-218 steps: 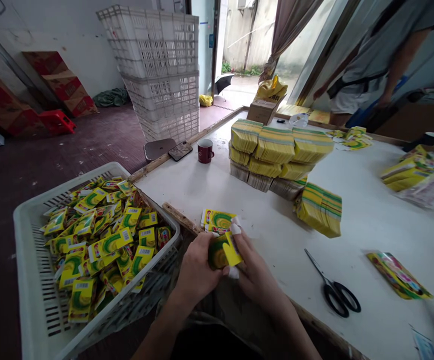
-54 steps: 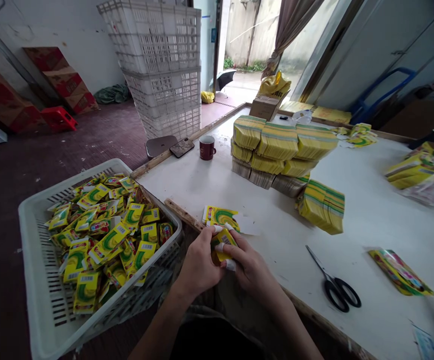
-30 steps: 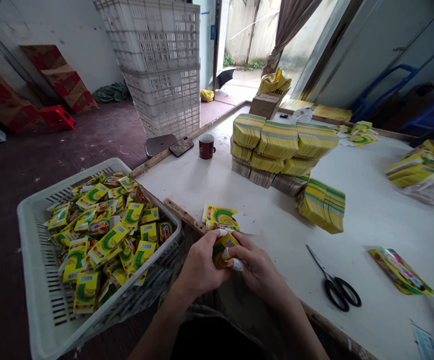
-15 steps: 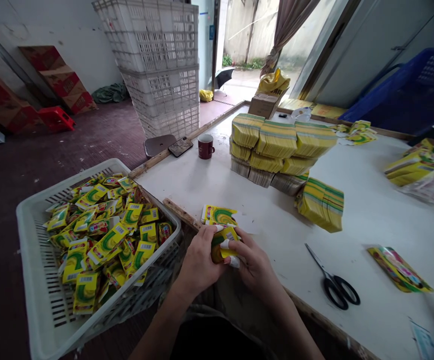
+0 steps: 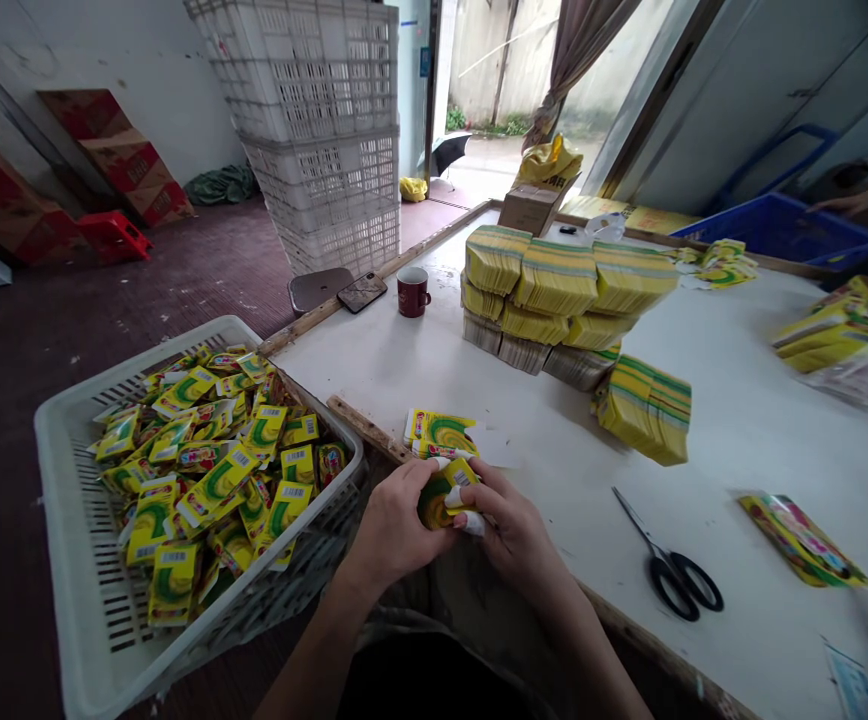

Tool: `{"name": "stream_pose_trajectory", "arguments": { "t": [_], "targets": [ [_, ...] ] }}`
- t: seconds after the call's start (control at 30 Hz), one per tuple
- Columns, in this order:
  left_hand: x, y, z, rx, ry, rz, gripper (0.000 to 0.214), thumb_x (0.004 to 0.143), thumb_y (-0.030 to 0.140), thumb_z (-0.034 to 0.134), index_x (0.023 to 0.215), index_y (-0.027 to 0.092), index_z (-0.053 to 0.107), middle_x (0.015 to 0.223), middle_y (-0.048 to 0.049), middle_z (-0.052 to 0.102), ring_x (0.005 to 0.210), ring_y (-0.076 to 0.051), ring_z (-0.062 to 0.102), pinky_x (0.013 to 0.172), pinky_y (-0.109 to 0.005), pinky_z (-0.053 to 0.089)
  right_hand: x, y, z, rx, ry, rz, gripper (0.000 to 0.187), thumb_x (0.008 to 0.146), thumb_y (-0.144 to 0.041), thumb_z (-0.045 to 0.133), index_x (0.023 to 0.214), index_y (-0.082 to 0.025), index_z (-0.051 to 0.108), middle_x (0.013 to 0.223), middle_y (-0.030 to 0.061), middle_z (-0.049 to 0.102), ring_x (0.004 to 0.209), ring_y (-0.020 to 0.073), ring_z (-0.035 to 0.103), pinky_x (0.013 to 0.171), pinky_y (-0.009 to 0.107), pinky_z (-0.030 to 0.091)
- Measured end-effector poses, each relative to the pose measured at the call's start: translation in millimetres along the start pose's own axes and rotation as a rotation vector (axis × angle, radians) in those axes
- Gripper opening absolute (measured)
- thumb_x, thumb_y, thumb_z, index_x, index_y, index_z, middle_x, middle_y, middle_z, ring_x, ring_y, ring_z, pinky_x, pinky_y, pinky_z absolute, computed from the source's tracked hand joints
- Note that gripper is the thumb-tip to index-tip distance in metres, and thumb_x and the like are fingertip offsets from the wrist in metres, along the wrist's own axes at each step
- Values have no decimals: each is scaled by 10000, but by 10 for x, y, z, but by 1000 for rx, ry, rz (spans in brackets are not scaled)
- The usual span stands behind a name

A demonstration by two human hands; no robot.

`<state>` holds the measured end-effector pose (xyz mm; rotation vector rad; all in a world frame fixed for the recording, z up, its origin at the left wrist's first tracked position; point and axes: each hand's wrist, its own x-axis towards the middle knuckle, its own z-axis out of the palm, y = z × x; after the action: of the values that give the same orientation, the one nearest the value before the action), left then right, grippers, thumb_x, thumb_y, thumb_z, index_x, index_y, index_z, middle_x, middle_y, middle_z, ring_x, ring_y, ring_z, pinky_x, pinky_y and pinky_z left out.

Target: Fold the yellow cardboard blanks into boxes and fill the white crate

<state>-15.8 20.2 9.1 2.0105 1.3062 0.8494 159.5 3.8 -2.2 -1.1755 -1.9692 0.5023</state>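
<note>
Both hands meet at the near table edge around a small yellow-and-green printed carton [image 5: 435,502]. My left hand [image 5: 396,525] has its fingers wrapped on the carton's left side. On the other side, my right hand [image 5: 510,522] pinches it, with white wraps on some fingertips. The carton's underside is hidden by the hands. Just beyond lie flat yellow cartons [image 5: 441,432] on the white table [image 5: 374,375]. To the left, a white plastic basket [image 5: 50,480] holds many filled yellow cartons [image 5: 216,485].
Black-handled scissors [image 5: 666,570] and a printed packet [image 5: 801,540] lie at right. Bundled carton stacks [image 5: 569,290], a mug [image 5: 412,292] and a phone [image 5: 361,292] stand farther back. Another person's hand [image 5: 843,205] is at a blue crate [image 5: 771,230]. White crates [image 5: 321,130] are stacked behind.
At the far right, the blue crate has come down from a raised, tilted position to a lower, flatter one, and another person's hand now shows there. My hands stay nearly in place on the carton.
</note>
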Motion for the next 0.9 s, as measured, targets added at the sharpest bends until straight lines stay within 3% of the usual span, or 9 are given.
{"name": "stream_pose_trajectory", "arguments": {
  "t": [0.27,0.43,0.63,0.9],
  "targets": [
    [6,-12,-40,3,-35,10,475,712,321,692,1133,147,557,1090,-105,661,997,-258,629,882,-383,516,-7,-28,-11,2,-45,29,247,954,-372,479,924,-189,643,1241,206,605,1162,291,617,840,366,563],
    [-7,-6,-28,23,-16,2,492,695,295,696,1141,139,558,1122,-125,652,1046,-277,614,921,-407,503,-40,-18,13,-11,-96,41,219,951,-294,469,1076,-183,610,1332,218,542,1263,310,537,907,402,538],
    [-1,-4,-22,23,-30,-32,553,631,219,716,1154,137,557,1143,-132,648,1072,-286,606,949,-426,495,-80,15,35,-26,-152,38,356,916,-219,484,1267,-164,478,1400,224,480,1345,304,445,971,425,502],
    [-9,-7,-14,60,-21,26,503,666,230,683,1144,136,557,1140,-135,647,1070,-279,607,948,-408,500,-48,17,7,-36,-89,30,184,924,-273,499,1069,-192,578,1301,205,562,1246,297,552,878,375,549]
  ]
}}
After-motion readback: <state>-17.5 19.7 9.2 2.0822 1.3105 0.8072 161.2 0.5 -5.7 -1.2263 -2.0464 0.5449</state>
